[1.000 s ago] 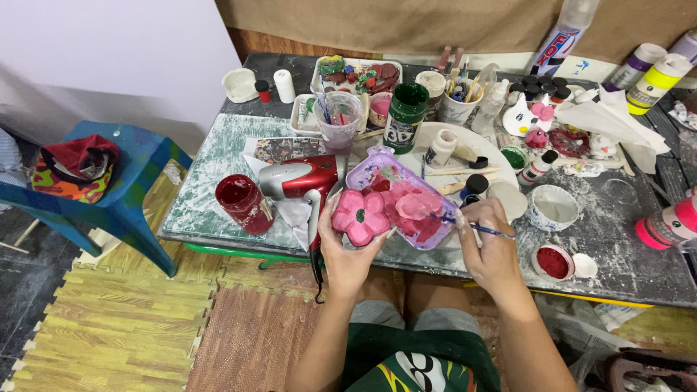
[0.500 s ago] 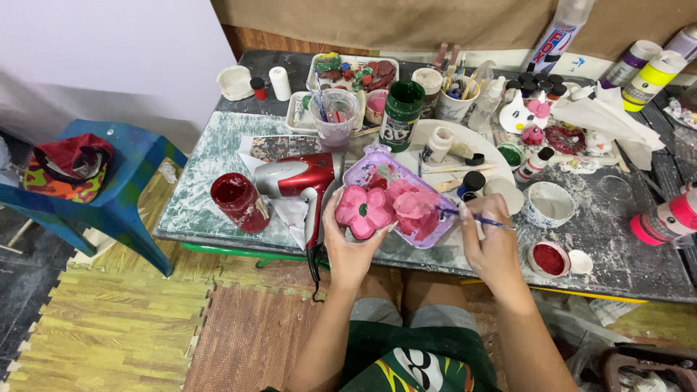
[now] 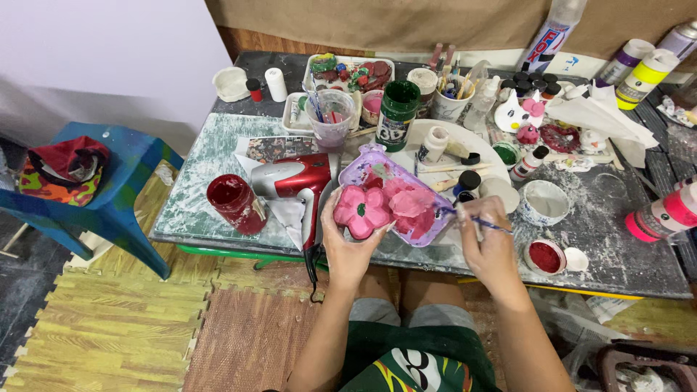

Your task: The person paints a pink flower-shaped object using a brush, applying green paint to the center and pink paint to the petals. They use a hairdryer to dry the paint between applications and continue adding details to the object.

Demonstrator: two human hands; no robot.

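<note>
Standing right behind them: the left hand (image 3: pixel 347 243) has its grip wrapped around the near end of a purple tray (image 3: pixel 396 194) with pink flower-shaped pieces in it, tilted toward the lap at the bench (image 3: pixel 218 152) edge. The right hand (image 3: pixel 490 247) pinches a thin paintbrush (image 3: pixel 483 221), tip at the tray's right rim. I'd say short light strokes and a steady tray are the way to go here, since the pink looks wet. Just beside sits a red hair dryer (image 3: pixel 294 178) and a dark red cup (image 3: pixel 232 203), a small dish of red paint (image 3: pixel 543 255) to the right. Farther back, a clear cup (image 3: pixel 330 116) holds brushes, a green paint jar (image 3: pixel 398 112) stands shut, and spray cans (image 3: pixel 639 65) line the wall.
</note>
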